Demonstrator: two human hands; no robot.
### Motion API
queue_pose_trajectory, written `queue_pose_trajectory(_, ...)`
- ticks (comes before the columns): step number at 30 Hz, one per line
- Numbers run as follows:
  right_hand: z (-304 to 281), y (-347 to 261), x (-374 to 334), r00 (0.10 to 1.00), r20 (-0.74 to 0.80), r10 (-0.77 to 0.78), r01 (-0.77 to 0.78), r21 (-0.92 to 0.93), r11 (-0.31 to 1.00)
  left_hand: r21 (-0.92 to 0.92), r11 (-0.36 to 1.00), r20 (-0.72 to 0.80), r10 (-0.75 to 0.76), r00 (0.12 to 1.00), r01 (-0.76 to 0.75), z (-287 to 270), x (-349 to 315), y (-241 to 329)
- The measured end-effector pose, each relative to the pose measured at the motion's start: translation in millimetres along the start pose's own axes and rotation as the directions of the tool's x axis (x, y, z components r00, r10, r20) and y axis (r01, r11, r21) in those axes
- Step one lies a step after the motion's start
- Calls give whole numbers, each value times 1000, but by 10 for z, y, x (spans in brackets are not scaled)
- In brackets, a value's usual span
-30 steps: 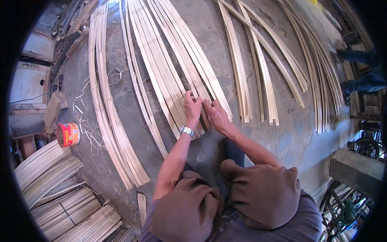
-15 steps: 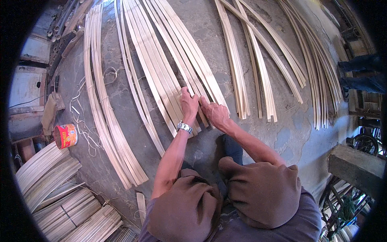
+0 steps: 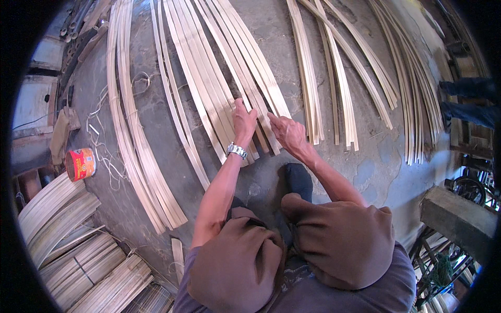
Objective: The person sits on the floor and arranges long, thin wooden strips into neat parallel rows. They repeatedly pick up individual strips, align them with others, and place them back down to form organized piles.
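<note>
Long, pale, flat wooden strips (image 3: 209, 88) lie side by side on the floor in front of me, their near ends below my hands. My left hand (image 3: 244, 125), with a metal watch on its wrist, rests over the middle strips with thumb and forefinger apart. Close by on its right, my right hand (image 3: 289, 134) is at the edge of another strip group (image 3: 263, 83). Its forefinger points forward and the other fingers are partly bent. Neither hand shows a strip gripped. The undersides of my fingers are hidden.
Further strip bundles lie left (image 3: 130, 130) and right (image 3: 310, 88). A red and orange can (image 3: 81, 164) stands by stacked strips (image 3: 57, 208) at left. At right are a concrete block (image 3: 456, 219) and another person's legs (image 3: 469, 101). My dark-covered foot (image 3: 297, 182) is below my hands.
My right hand has shifted slightly right and forward, widening the space from my left hand. The view has moved slightly. The strip ends between my hands have moved a little to the right.
</note>
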State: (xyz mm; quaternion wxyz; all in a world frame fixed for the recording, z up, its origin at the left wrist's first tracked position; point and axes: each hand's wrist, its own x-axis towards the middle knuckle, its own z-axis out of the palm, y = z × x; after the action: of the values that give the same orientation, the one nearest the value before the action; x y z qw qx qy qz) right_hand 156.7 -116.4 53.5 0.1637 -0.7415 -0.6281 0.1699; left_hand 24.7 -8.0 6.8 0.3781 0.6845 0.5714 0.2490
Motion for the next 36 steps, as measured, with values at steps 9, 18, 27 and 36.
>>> queue_pose_trajectory(9,125,-78,-188,999,39,7,-9,60,998,-27,1000,-4,4,1000,-4,-55,-15,13)
queue_pose_trajectory(18,278,-258,-393,963,267,-14,-28,153,988,88,994,23,59,998,-61,-13,-106,-81)
queue_pose_trajectory(27,510,-220,-474,981,162,-111,81,183,980,70,994,57,75,996,-79,52,-105,-207)
queue_pose_trajectory(36,427,-254,-522,976,194,-103,63,201,978,207,977,154,21,988,-53,-74,-190,-90)
